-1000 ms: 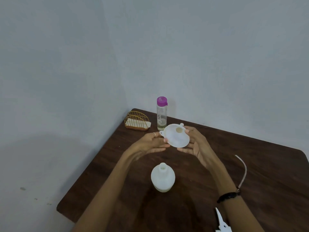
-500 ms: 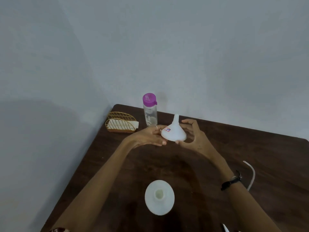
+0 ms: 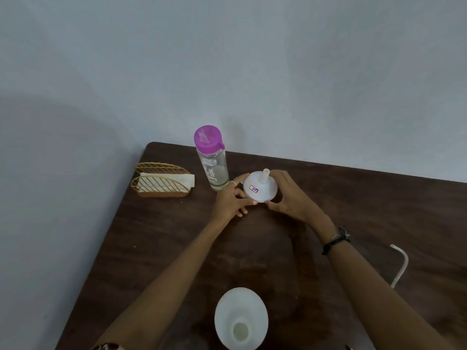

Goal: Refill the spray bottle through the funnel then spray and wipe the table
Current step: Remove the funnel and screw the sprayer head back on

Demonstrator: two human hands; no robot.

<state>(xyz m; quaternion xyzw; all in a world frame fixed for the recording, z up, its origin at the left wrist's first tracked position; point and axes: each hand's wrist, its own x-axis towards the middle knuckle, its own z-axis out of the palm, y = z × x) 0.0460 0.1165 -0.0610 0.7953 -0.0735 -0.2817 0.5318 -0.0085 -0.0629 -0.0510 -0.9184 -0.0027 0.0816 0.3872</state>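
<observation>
Funnel [image 3: 260, 185] held spout-up by both hands [image 3: 233, 200] [image 3: 290, 198], fingers curled at rim; next: invert, seat in open spray bottle [image 3: 241, 318] on worktop [image 3: 164, 248].

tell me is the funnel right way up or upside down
Upside down: the funnel has its narrow spout pointing up and its wide mouth facing down, held between the left hand and right hand.

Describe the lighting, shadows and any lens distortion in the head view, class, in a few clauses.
Head view: soft, dim, even light with no glare; a faint broad shadow on the left wall; a darker patch on the table between the arms; wide-angle lens bows the table's far edge; the near spray bottle looks slightly soft, the funnel label legible.
</observation>
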